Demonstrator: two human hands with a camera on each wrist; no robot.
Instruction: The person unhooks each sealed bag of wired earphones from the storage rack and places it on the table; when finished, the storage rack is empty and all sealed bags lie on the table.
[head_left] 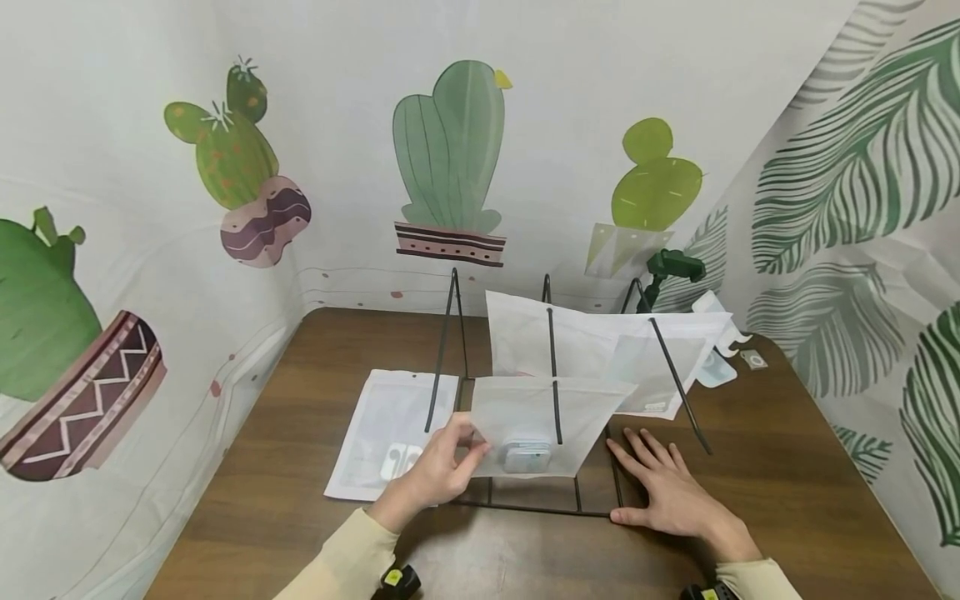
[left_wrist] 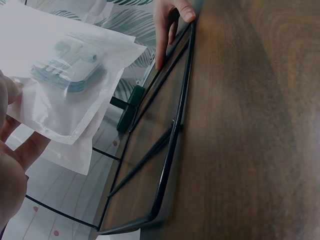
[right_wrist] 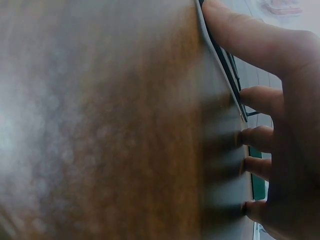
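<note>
A black wire display rack (head_left: 532, 511) stands on the table. From its middle prong hangs a translucent white zip pouch (head_left: 592, 408) with a pale earphone case (head_left: 527, 456) inside. My left hand (head_left: 438, 467) pinches this pouch at its lower left edge; the left wrist view shows the earphone pack (left_wrist: 70, 65) through the plastic. My right hand (head_left: 671, 492) lies with fingers spread on the table at the rack's right side. Its thumb touches the base wire (right_wrist: 220, 55). More pouches hang behind, one (head_left: 525, 342) in the middle and another (head_left: 660, 358) on the right prong.
Flat on the table to the left lies another white pouch (head_left: 360, 442) with earphones, partly under the left prong (head_left: 442, 350). Behind the rack's right side are a green clamp-like object (head_left: 675, 265), a white item (head_left: 731, 329) and a small grey packet (head_left: 753, 359).
</note>
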